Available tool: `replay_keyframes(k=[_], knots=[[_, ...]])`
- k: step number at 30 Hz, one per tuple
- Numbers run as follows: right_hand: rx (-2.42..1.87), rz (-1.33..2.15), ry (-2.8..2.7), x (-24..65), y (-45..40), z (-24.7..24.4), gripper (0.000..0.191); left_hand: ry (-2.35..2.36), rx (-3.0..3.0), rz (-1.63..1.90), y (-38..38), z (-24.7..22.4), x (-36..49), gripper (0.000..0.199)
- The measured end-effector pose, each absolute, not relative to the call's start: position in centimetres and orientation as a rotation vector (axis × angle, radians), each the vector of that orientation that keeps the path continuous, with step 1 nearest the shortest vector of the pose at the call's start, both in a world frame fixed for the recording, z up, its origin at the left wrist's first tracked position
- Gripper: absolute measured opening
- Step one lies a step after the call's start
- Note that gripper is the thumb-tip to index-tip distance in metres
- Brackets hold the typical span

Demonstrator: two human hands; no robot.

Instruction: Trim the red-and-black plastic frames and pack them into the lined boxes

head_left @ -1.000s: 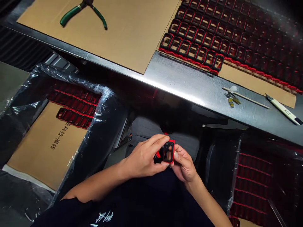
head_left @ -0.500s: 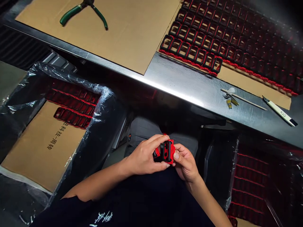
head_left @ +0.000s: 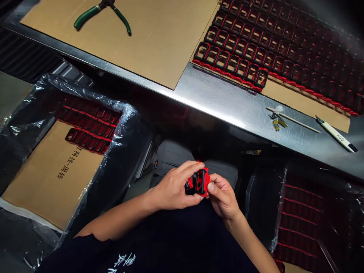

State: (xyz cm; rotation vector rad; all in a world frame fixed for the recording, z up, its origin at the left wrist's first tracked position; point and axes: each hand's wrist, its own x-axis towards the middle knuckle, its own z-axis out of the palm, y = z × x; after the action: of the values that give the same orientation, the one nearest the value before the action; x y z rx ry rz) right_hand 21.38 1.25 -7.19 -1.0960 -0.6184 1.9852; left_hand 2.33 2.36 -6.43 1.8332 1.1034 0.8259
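Observation:
Over my lap, my left hand (head_left: 179,185) is closed round a small red and black plastic housing (head_left: 202,182), thumb and fingers gripping its top and bottom ends. My right hand (head_left: 223,194) pinches the housing's right edge between thumb and forefinger. A side with small round holes shows on the part; its left portion is partly hidden by my left hand. Many similar red and black frames (head_left: 233,63) stand in rows on cardboard on the metal bench, up and to the right of my hands.
Green-handled pliers (head_left: 106,11) lie on a cardboard sheet (head_left: 142,45). A thin stick (head_left: 301,123), small yellow pieces (head_left: 277,123) and a white-handled knife (head_left: 337,134) rest on the bench (head_left: 216,100). Plastic-lined bins with red-black parts stand left (head_left: 125,110) and right (head_left: 280,212).
The housing has tilted very slightly in my hands. Both hands keep their hold in nearly the same place, and the view has shifted a little.

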Motion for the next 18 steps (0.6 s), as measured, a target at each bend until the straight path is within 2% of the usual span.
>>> replay_keyframes(k=[7,10,12,14,16,18], knots=[[-1.214,1.739,-0.855,21.8,1.4,-7.0,0.031,0.88,1.342,0.991,1.8,-8.3,2.0,0.08],[-1.372,1.511,-1.066,23.0,1.9,-6.8,0.023,0.784,1.187,1.073,1.3,-9.0,1.9,0.081],[-1.5,1.147,-1.236,24.6,3.2,-6.2,0.018,0.769,1.146,1.102,1.2,-9.2,1.8,0.081],[-1.607,0.629,-1.352,27.0,5.4,-5.2,0.018,0.764,1.122,1.107,1.2,-9.2,1.6,0.078],[-1.692,0.163,-1.423,29.6,8.4,-4.1,0.024,0.736,1.107,1.111,1.5,-9.1,1.5,0.078],[-1.795,-0.051,-1.501,31.8,11.5,-3.1,0.035,0.706,1.099,1.106,1.8,-8.9,1.6,0.078]])
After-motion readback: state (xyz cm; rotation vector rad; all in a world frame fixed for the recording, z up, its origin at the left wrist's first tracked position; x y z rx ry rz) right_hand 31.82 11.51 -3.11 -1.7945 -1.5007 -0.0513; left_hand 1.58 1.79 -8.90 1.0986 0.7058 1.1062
